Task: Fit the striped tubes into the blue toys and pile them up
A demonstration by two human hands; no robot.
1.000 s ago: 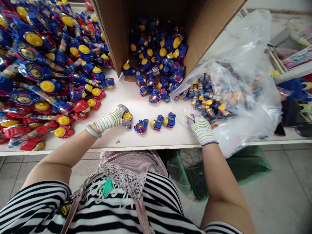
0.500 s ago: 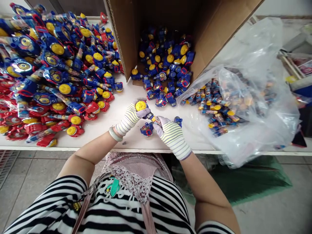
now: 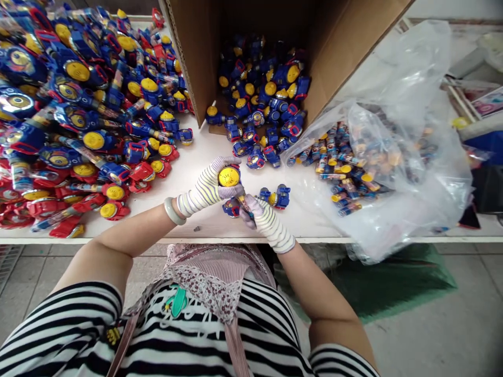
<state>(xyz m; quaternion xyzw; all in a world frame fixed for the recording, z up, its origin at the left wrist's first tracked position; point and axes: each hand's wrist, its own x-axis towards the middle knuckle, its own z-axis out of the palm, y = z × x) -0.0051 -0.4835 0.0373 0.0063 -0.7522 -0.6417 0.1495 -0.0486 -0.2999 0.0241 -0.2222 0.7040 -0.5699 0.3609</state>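
Note:
My left hand [image 3: 208, 184], in a striped knit glove, is wrapped round a toy with a yellow disc [image 3: 229, 176] that faces up. Pinched in my gloved right hand [image 3: 271, 222] is a small printed tube [image 3: 242, 202], close against the lower end of that toy. My fingers hide the joint, so I cannot tell how firmly the two are joined. Partly behind my right hand lies a blue toy [image 3: 231, 208] on the white table [image 3: 196, 175]. Beyond that hand rests another blue toy [image 3: 282, 196], with a yellow-topped part beside it.
A large heap of blue and red toys [image 3: 94, 139] covers the table's left side. Straight ahead, an open cardboard box [image 3: 334, 68] lies on its side with blue toys [image 3: 271, 88] in it. A clear plastic bag [image 3: 416, 193] of printed tubes [image 3: 340, 152] spreads at the right.
My right hand has shifted left and turned downward along the tube, closer to my left hand. More of the blue toys behind it shows. The whole view has shifted slightly.

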